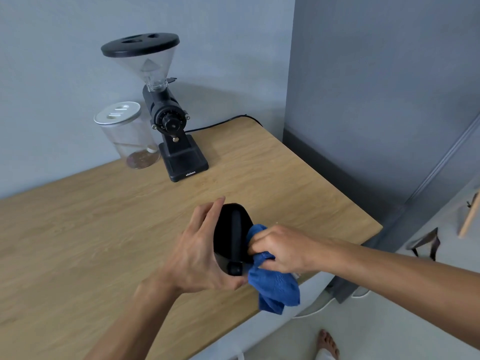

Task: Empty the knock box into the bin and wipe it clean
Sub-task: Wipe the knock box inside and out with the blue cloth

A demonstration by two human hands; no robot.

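Observation:
The black knock box (230, 229) with its knock bar across the opening is held tilted above the wooden table (104, 229), near its right front edge. My left hand (200, 253) grips the box from the left side, fingers spread along its wall. My right hand (280, 249) clutches a blue cloth (272, 284) and presses part of it into the box's right side. The loose end of the cloth hangs down past the table edge. The inside of the box is dark and its contents cannot be made out.
A black coffee grinder (171, 126) with a clear hopper stands at the back of the table, its cable running right. A clear jar (130, 136) with a white lid stands to its left. Grey walls lie behind and to the right. A bare foot (328, 344) is on the floor below.

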